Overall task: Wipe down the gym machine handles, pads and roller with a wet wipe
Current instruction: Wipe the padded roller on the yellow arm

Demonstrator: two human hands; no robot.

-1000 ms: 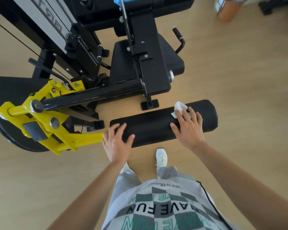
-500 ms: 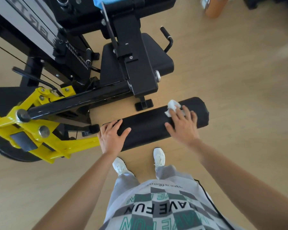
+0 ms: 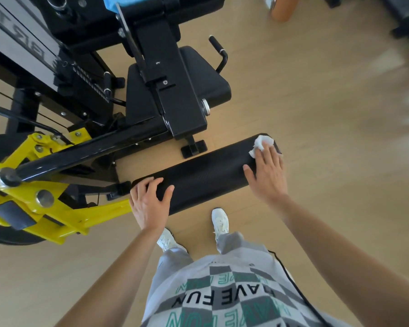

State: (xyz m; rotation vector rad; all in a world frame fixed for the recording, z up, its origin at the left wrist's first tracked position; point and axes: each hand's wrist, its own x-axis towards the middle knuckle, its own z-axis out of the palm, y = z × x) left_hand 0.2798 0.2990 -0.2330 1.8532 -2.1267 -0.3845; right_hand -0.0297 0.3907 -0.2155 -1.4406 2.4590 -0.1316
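A long black foam roller (image 3: 206, 175) lies crosswise in front of me, fixed to the machine's yellow arm (image 3: 57, 215). My left hand (image 3: 149, 204) grips the roller's left end, fingers curled over its top. My right hand (image 3: 267, 175) lies flat on the roller's right end with straight fingers, pressing a crumpled white wet wipe (image 3: 261, 143) against the foam. The wipe sticks out past my fingertips. Behind the roller are the black seat pad (image 3: 198, 76) and two black handles (image 3: 219, 50), one on either side of the seat.
The black machine frame (image 3: 175, 90) and the weight stack stand at the back left. A blue cloth (image 3: 128, 1) lies on the upper pad. An orange container (image 3: 282, 8) stands on the wooden floor at the back right. My white shoes (image 3: 220, 220) are just below the roller.
My right hand has slid the wipe along the roller to its right end. My left hand's fingers have curled over the left end. The camera has moved closer and tilted.
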